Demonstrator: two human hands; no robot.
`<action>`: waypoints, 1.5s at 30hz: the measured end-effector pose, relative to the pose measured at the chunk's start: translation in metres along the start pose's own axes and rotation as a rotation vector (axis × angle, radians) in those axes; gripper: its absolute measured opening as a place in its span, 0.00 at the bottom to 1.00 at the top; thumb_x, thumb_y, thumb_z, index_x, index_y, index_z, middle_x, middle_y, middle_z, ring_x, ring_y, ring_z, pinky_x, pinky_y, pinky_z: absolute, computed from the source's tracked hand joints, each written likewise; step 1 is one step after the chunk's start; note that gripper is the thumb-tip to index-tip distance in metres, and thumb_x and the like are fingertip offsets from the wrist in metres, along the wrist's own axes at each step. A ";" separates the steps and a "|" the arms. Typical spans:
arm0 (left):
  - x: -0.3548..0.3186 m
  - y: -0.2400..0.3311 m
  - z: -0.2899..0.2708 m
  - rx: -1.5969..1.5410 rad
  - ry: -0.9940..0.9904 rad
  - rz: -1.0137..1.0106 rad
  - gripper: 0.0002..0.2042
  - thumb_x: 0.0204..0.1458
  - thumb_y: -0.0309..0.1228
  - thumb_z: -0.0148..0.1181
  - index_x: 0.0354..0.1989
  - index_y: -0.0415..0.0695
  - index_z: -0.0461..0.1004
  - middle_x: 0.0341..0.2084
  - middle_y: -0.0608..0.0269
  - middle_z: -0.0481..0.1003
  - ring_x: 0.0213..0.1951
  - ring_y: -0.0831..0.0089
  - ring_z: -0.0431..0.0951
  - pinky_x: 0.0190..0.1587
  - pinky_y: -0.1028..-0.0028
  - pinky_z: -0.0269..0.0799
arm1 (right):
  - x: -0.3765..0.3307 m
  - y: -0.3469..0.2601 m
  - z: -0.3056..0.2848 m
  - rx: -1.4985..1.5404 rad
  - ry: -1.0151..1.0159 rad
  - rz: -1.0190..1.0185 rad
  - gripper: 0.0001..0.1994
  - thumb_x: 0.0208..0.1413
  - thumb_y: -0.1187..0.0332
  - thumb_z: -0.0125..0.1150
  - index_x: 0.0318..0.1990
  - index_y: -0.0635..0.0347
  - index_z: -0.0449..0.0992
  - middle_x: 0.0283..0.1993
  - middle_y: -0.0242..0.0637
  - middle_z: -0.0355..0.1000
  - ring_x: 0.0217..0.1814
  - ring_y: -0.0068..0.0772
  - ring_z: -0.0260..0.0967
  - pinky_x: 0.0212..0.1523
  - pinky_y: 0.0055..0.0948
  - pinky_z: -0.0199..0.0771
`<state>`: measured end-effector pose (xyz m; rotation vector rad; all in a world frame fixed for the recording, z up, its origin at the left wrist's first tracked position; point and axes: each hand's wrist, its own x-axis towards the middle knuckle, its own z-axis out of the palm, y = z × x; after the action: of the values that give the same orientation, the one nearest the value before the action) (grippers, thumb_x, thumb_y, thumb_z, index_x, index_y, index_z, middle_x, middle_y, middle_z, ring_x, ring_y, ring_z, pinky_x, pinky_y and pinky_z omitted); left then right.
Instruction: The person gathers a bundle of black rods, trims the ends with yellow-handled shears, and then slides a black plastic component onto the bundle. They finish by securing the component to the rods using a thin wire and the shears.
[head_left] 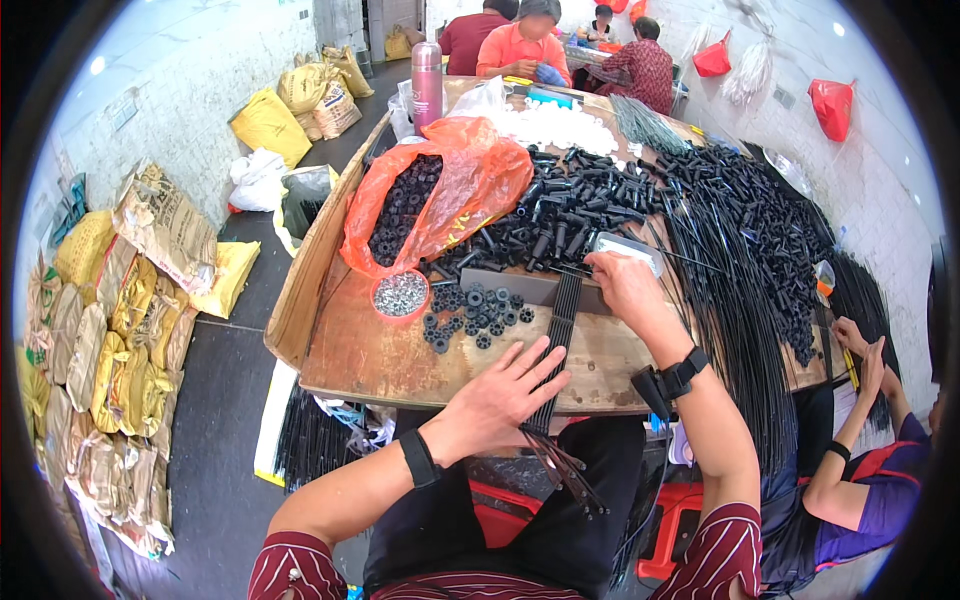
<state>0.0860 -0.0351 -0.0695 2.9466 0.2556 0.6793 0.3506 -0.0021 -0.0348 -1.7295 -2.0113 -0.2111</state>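
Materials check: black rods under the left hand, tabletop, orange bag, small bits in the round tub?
Black rods: plastic or coated metal, can't tell; dark, slight sheen.
Tabletop: looks like wood, worn finish; brown, with scuffs and pale patches.
Orange bag: thin plastic film, probably; glossy crinkles, somewhat see-through.
Small bits: likely bare or plated metal; silvery glints.

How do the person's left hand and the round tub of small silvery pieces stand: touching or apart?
Apart. The head view shows bare wooden tabletop between the left hand and the round tub.
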 end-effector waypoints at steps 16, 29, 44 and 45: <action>0.002 0.000 0.002 -0.008 0.005 -0.021 0.42 0.41 0.61 0.59 0.57 0.38 0.65 0.61 0.46 0.60 0.65 0.49 0.56 0.64 0.55 0.54 | 0.003 -0.003 -0.006 -0.031 0.107 -0.002 0.11 0.47 0.79 0.54 0.38 0.60 0.77 0.33 0.46 0.74 0.35 0.51 0.73 0.36 0.43 0.73; 0.001 0.006 -0.003 -0.438 0.069 -0.134 0.35 0.40 0.43 0.71 0.58 0.45 0.66 0.60 0.51 0.63 0.66 0.52 0.55 0.65 0.55 0.52 | -0.038 -0.042 0.009 -0.279 -0.133 -0.404 0.31 0.42 0.77 0.56 0.60 0.58 0.63 0.63 0.44 0.59 0.64 0.48 0.57 0.60 0.35 0.65; -0.006 0.002 0.010 -0.366 0.031 -0.059 0.29 0.41 0.41 0.69 0.55 0.51 0.71 0.62 0.59 0.62 0.66 0.54 0.55 0.68 0.60 0.50 | -0.028 -0.016 -0.005 -0.116 -0.018 0.176 0.17 0.51 0.77 0.48 0.50 0.68 0.68 0.36 0.56 0.74 0.35 0.58 0.72 0.37 0.50 0.72; -0.006 0.002 0.010 -0.353 0.022 -0.065 0.29 0.41 0.41 0.69 0.55 0.51 0.71 0.62 0.59 0.62 0.66 0.54 0.54 0.67 0.60 0.51 | -0.029 -0.015 -0.002 -0.115 0.012 0.156 0.17 0.51 0.77 0.48 0.51 0.68 0.68 0.37 0.56 0.74 0.36 0.57 0.72 0.38 0.49 0.72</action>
<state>0.0854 -0.0388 -0.0806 2.5860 0.2072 0.6708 0.3396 -0.0313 -0.0433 -1.9416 -1.8776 -0.2886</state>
